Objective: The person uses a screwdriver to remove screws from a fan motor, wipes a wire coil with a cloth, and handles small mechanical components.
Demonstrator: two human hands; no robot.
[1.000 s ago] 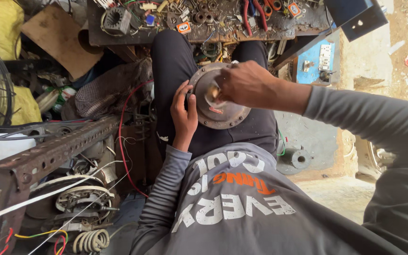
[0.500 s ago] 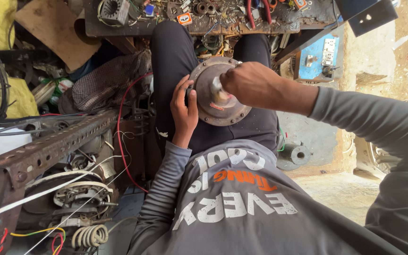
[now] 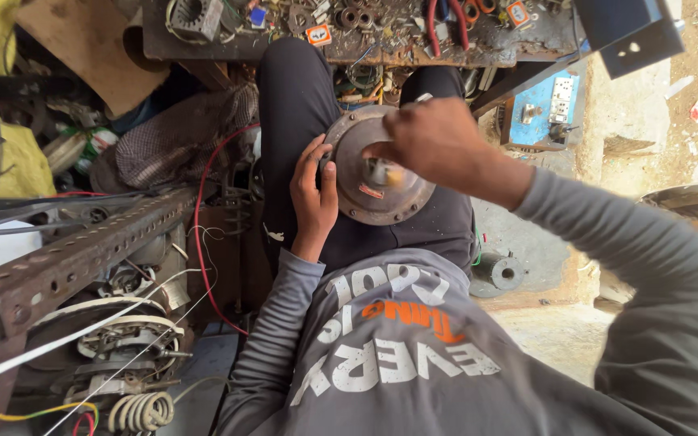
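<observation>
A round metal motor housing (image 3: pixel 365 198) rests on my lap, tilted up against my dark trousers. My left hand (image 3: pixel 314 194) grips its left rim and steadies it. Over the housing's centre, my right hand (image 3: pixel 430 141) has its fingers pinched on the small hub or shaft (image 3: pixel 381 171); a yellowish glint shows there, and whether it is a tool tip I cannot tell. Both sleeves are grey.
A cluttered workbench (image 3: pixel 365 32) with coils, wires and small parts runs along the top. A rusty perforated metal frame (image 3: pixel 82 258) with motor windings and white cords stands at the left. A red wire (image 3: pixel 199 242) loops beside my leg. A blue socket box (image 3: pixel 547 105) hangs at the right.
The view has tipped slightly downward. My right hand has stayed on the housing's centre, shifting a little, while my left hand keeps its grip on the rim.
</observation>
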